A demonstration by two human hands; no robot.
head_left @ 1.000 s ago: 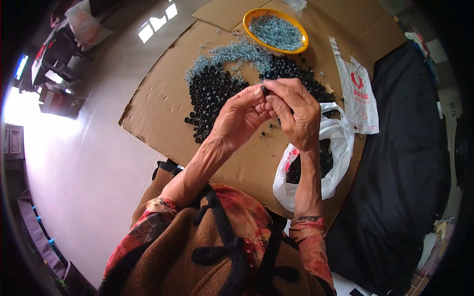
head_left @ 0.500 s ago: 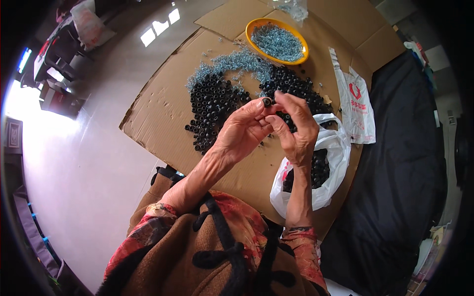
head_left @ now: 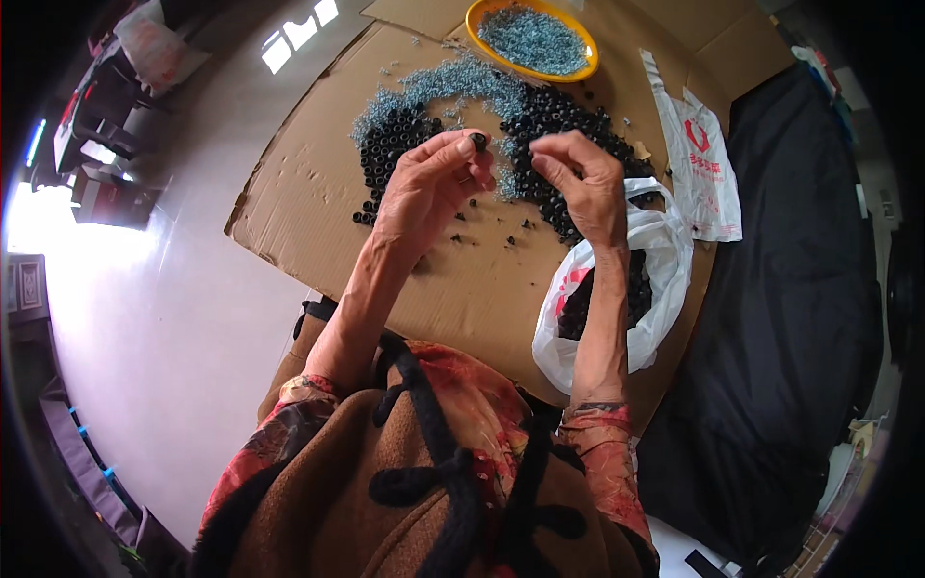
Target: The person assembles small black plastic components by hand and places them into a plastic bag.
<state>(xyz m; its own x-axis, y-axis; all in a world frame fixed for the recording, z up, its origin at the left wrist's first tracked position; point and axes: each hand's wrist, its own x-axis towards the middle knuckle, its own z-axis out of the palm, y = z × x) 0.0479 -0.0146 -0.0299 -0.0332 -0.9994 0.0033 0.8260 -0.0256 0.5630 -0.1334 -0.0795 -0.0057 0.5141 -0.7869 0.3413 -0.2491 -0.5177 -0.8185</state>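
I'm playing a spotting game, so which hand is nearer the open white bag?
Right: the right hand is just beyond the bag; the left hand is farther off to the bag's left.

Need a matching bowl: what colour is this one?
The bowl is yellow-orange, clearest in the head view.

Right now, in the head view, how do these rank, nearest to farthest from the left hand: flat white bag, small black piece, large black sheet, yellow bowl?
From the left hand:
1. Small black piece, in its fingertips.
2. Yellow bowl, beyond it, slightly right.
3. Flat white bag, to the right.
4. Large black sheet, farthest right.
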